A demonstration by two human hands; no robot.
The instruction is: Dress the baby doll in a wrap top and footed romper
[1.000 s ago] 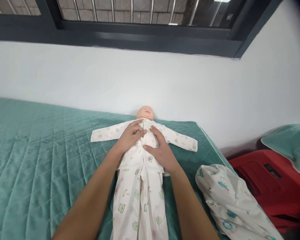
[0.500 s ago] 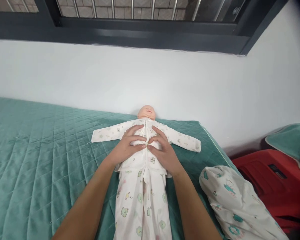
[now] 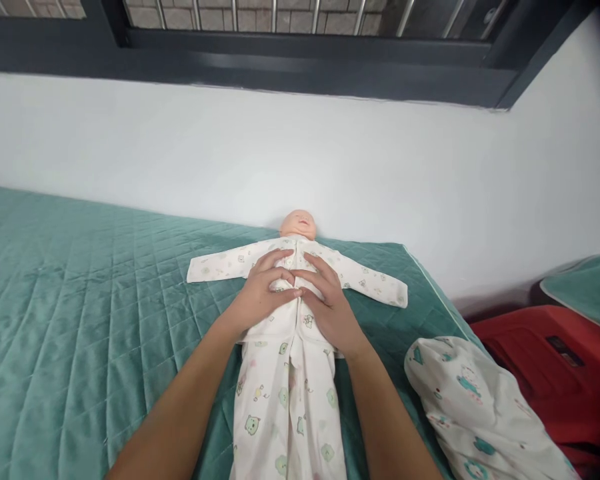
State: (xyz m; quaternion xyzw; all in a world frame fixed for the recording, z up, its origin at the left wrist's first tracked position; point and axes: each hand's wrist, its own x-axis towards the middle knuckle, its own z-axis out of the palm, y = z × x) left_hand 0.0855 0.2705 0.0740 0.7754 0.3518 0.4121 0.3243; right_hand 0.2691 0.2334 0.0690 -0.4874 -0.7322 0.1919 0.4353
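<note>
A baby doll lies on its back with its head against the wall. It wears a white printed baby shirt, sleeves stretched out to both sides, and white printed pants. Over the chest, my left hand closes thumb and forefinger on one side of the shirt's front opening. Opposite it, my right hand does the same on the other edge, its fingertips nearly meeting the left ones. The remaining fingers rest curved on the shirt. Whatever fastening lies between the fingertips is too small to make out.
Green quilted bedding lies under the doll. To the right is a white printed cloth bundle, beside a red case with green fabric on it. Behind stand a white wall and a dark window frame.
The view has shifted slightly, so everything sits a little further right. The fingertips have shifted slightly and drawn closer together at the shirt's front opening; the doll stays in place.
</note>
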